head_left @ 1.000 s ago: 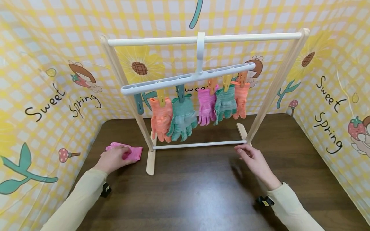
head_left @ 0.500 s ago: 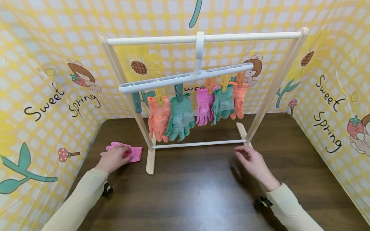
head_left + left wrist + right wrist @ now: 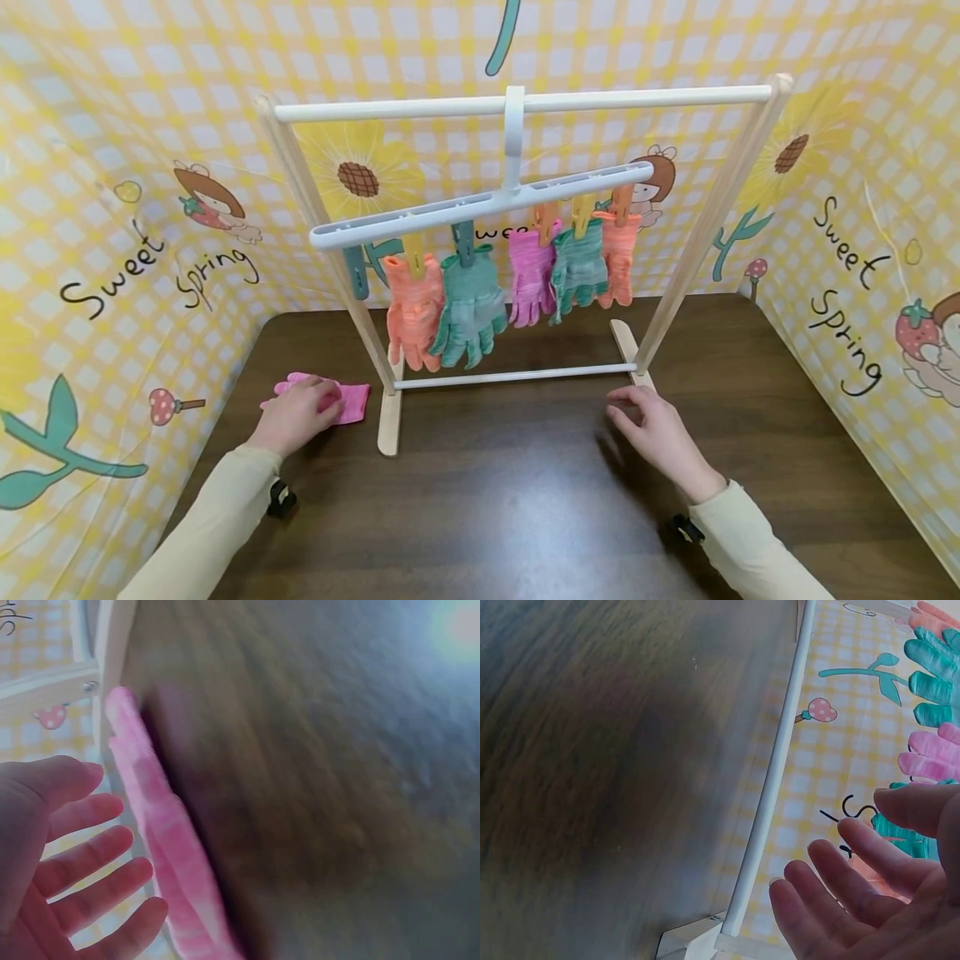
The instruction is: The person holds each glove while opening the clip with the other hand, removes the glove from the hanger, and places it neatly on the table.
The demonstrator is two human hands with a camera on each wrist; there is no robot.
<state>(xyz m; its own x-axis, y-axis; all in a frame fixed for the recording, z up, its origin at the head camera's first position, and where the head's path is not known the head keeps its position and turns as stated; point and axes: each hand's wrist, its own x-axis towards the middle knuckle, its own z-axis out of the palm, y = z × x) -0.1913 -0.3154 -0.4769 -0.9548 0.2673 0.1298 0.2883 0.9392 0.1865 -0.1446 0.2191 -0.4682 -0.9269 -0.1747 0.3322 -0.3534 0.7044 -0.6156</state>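
The rack (image 3: 637,97) stands on a brown table (image 3: 480,517) and serves as the reference for all positions below. The pink glove (image 3: 352,403) lies flat on the table just left of the rack's left foot, its cuff towards that foot. The left hand (image 3: 296,412) is placed over the glove's finger end, left of the rack; its fingers are loosely bent and spread in the left wrist view, released rather than gripping, and whether any fingertip touches the glove cannot be told. The right hand (image 3: 656,429) is in front of the rack's right foot, palm turned inward, thumb and fingers slightly curved, apart and released. A white hanger (image 3: 420,218) hooks over the middle of the rack's top rail and slants, its left end lower in the head view. Clipped beneath it, from the rack's left side to its right, are an orange glove (image 3: 416,321), a green glove (image 3: 471,312), a magenta glove (image 3: 531,279), a second green glove (image 3: 581,271) and a second orange glove (image 3: 621,262). A blue clip (image 3: 356,271) hangs at the hanger's left end. Checked yellow cloth (image 3: 112,125) covers the walls behind and beside the rack.
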